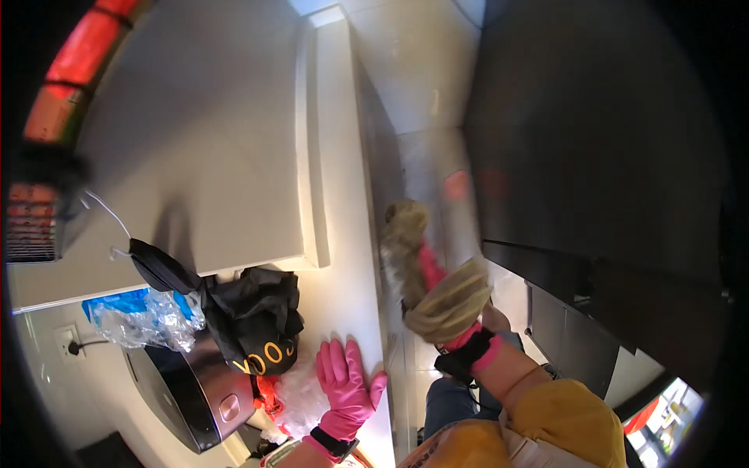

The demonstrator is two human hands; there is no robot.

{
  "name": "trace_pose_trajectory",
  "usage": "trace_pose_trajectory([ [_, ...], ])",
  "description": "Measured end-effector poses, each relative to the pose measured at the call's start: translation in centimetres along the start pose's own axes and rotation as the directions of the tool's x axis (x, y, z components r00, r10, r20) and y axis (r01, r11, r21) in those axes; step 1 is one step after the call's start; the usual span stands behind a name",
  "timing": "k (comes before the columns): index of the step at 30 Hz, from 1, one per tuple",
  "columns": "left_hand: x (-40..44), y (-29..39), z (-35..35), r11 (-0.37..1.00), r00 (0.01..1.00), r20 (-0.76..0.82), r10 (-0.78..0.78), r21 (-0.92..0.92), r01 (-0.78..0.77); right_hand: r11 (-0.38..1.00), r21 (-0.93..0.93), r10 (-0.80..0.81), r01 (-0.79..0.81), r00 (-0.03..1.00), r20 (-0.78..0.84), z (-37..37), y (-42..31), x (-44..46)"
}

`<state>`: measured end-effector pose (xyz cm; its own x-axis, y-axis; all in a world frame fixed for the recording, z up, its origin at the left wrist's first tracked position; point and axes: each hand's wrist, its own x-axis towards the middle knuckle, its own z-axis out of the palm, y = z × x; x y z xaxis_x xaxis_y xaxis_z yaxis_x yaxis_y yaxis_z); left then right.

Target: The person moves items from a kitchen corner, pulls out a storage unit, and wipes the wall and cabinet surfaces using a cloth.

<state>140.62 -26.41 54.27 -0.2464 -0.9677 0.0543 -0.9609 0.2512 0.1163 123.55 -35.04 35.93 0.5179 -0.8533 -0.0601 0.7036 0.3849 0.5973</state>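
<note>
My left hand (346,388), in a pink rubber glove with a black band at the wrist, lies with fingers stretched out on the pale countertop (343,195). It holds nothing. My right hand (431,267), gloved in pink too, is beyond the counter's edge, near its dark vertical side. A crumpled greyish-brown cloth (449,303) is bunched around this hand and covers most of the fingers. Part of the cloth is smeared by motion. To the left of my left hand sits a crumpled clear plastic bag (300,402) with a red one (269,395).
A black bag with yellow letters (257,312) hangs by the ledge. A dark appliance (211,390) stands beneath it, beside blue and clear plastic (156,316). Dark cabinet fronts (601,140) rise on the right, with tiled floor (429,93) between them and the counter.
</note>
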Motion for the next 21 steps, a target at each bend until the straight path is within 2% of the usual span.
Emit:
trace_pose_trajectory([
  [3,-0.3,0.0,0.1,1.0,1.0,0.012,0.009,0.024,-0.009,0.993,0.099,0.055,-0.069,0.988,0.142,-3.0,1.7,1.1],
  [5,0.0,0.1,0.1,1.0,0.999,0.042,0.001,0.018,-0.001,0.991,0.116,0.042,-0.062,0.985,0.169,-3.1,2.1,3.3],
  [11,0.6,0.8,-0.8,0.993,0.986,0.123,-0.113,0.049,0.108,0.993,0.045,-0.113,0.11,0.991,0.074,2.8,-1.9,15.2],
  [13,2.4,2.4,-3.0,0.998,0.991,0.121,-0.058,0.034,0.054,0.986,0.039,-0.161,0.159,0.985,0.068,5.5,-4.4,20.1],
  [16,7.1,1.0,-3.9,0.997,0.981,0.195,0.014,-0.08,0.001,0.976,0.035,-0.215,0.214,0.976,0.027,8.6,-8.4,27.8],
  [19,12.5,0.0,-3.4,0.987,0.962,0.242,0.125,-0.125,-0.097,0.95,0.092,-0.285,0.299,0.948,-0.139,9.7,-12.7,34.1],
  [21,14.6,-0.4,-3.0,0.984,0.948,0.272,0.162,-0.113,-0.136,0.921,0.071,-0.344,0.384,0.885,-0.314,7.8,-14.8,36.0],
])
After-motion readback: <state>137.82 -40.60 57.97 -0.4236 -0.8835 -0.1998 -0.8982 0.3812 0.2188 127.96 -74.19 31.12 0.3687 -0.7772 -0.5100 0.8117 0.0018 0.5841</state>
